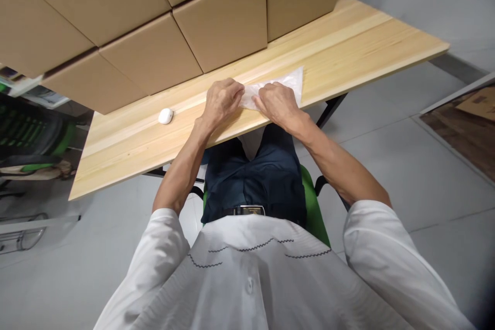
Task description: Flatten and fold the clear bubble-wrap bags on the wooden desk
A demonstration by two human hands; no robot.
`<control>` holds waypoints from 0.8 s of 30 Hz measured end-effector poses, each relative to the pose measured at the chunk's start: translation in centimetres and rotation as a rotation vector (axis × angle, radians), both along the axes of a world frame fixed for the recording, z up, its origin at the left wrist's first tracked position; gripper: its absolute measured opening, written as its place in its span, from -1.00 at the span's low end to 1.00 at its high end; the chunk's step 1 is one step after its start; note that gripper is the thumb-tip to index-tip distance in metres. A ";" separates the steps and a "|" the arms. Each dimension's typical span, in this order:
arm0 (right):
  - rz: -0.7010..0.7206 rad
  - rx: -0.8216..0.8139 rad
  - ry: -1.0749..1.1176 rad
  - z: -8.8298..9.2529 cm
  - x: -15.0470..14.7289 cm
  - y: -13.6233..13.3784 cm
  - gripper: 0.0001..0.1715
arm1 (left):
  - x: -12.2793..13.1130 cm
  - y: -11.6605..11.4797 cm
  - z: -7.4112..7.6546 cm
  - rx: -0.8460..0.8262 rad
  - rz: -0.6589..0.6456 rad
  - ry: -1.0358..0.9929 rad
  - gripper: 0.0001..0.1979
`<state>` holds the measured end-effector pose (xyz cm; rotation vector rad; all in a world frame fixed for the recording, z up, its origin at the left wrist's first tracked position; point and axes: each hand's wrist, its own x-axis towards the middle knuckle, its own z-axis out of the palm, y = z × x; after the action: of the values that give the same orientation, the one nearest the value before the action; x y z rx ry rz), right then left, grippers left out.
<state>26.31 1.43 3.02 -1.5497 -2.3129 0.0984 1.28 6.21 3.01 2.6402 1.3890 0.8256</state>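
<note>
Together, left hand [222, 100] and right hand [276, 103] each clamp their grip on the clear bag [288, 82] lying between them.

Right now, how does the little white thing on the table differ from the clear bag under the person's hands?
The small white object is rounded and opaque; the plastic bag is flat, thin and see-through. The white object lies alone, untouched, off to the left; the bag is pressed down by both the left hand and the right hand. The object is much smaller than the bag. Both rest on the wooden table, in front of the cardboard boxes.
</note>
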 end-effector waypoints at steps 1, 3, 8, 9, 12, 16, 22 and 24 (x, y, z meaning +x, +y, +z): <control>-0.019 -0.017 0.010 0.2 -0.2 -0.1 -0.42 | -0.1 0.0 0.1 0.012 0.000 -0.057 -0.50; -0.045 -0.050 0.024 0.4 -0.3 -0.3 -0.40 | -0.4 -0.1 0.3 0.037 0.020 -0.227 -0.35; -0.079 -0.072 0.045 0.4 -0.2 0.0 -0.28 | -2.5 -1.0 -0.7 -0.060 0.141 -0.735 0.18; -0.084 -0.067 0.047 0.4 -0.2 0.1 -0.27 | -2.8 -1.2 -1.2 -0.117 0.169 -0.825 0.24; -0.085 -0.060 0.048 0.5 -0.1 0.3 -0.26 | -3.2 -1.5 -2.9 -0.288 0.208 -1.038 0.31; -0.132 -0.081 0.030 1.1 -0.2 -0.1 -0.28 | -1.5 -1.4 -4.3 -0.404 0.144 -1.132 0.10; -0.132 -0.037 0.078 0.5 0.2 0.1 -0.39 | 1.0 -0.4 -4.4 -0.392 0.083 -1.113 -0.22; -0.129 -0.005 0.116 -0.1 0.2 0.5 -0.40 | 1.2 -0.5 -3.8 -0.356 0.096 -1.058 -0.32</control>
<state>26.50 1.97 2.95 -1.6454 -2.1202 0.1570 2.53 5.72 -0.80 1.4434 1.1568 1.4811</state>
